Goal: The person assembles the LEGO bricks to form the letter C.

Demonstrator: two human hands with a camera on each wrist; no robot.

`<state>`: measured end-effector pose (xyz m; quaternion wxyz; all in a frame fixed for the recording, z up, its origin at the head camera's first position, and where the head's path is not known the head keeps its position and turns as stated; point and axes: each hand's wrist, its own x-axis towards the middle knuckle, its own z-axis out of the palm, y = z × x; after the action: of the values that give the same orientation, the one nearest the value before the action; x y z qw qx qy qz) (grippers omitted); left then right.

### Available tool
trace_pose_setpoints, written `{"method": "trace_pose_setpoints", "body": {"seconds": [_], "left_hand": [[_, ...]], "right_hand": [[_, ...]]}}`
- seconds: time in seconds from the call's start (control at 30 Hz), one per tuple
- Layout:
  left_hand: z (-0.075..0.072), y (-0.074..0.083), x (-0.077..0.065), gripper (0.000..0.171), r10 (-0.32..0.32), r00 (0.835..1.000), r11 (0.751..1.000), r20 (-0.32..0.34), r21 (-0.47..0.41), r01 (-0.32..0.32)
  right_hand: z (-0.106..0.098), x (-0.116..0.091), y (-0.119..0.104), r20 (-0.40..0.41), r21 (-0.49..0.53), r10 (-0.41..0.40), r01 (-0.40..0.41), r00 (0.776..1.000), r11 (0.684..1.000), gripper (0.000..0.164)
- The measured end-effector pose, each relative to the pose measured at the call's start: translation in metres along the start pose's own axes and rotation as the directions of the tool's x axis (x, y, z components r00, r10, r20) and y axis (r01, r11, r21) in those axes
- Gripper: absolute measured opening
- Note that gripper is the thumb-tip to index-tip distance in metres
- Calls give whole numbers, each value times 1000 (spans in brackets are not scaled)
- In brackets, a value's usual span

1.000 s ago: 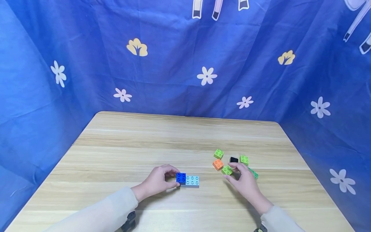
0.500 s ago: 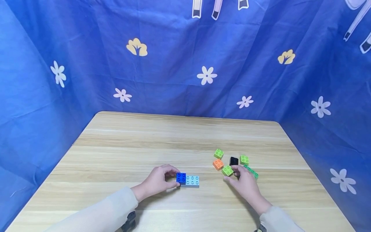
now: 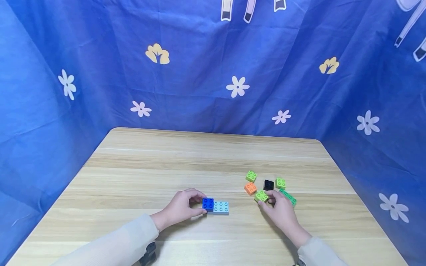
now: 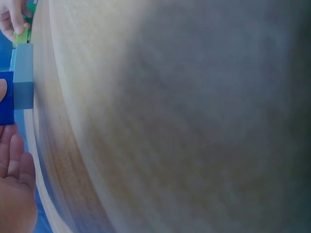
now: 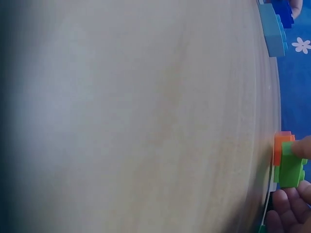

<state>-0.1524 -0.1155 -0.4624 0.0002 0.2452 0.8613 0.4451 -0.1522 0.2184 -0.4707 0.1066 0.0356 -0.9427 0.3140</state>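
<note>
Beside the orange brick [image 3: 250, 188], a lime brick [image 3: 261, 196] is pinched by the right hand [image 3: 283, 212], best kept level; the blue brick [image 3: 208, 204] is pinched by the left hand [image 3: 181, 205], for steadiness.

The left hand [image 3: 183, 204] is set in a pinch; the left forearm [image 3: 111, 241] extends from the lower left. The right hand [image 3: 283, 210] pinches likewise; the right forearm [image 3: 320, 253] extends from the lower right.

Eight toy bricks [image 3: 280, 183] dot one bench [image 3: 179, 157]: three lime bricks [image 3: 251, 176], one orange brick [image 3: 250, 188], one black brick [image 3: 268, 185], one green brick [image 3: 290, 198], one dark-blue brick [image 3: 208, 204] and one light-blue brick [image 3: 221, 208], with six printed white flowers [image 3: 237, 87] and two yellow shrubs [image 3: 158, 54].
</note>
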Motion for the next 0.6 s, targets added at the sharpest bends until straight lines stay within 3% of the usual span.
{"method": "trace_pose_setpoints", "body": {"seconds": [0.23,0.4,0.6], "left_hand": [[-1,0,1,34,-4,1000,1000,4,-4,4],[-1,1,1,34,-16,1000,1000,11,-2,16],[-1,2,1,34,1,1000,1000,6,-3,-1]], "right_hand": [[2,-6,-9,-23,117,-96,98,995,988,36],[9,-8,-15,30,182,-192,184,981,966,38],[14,-6,-22,105,200,-304,279,947,939,41]]}}
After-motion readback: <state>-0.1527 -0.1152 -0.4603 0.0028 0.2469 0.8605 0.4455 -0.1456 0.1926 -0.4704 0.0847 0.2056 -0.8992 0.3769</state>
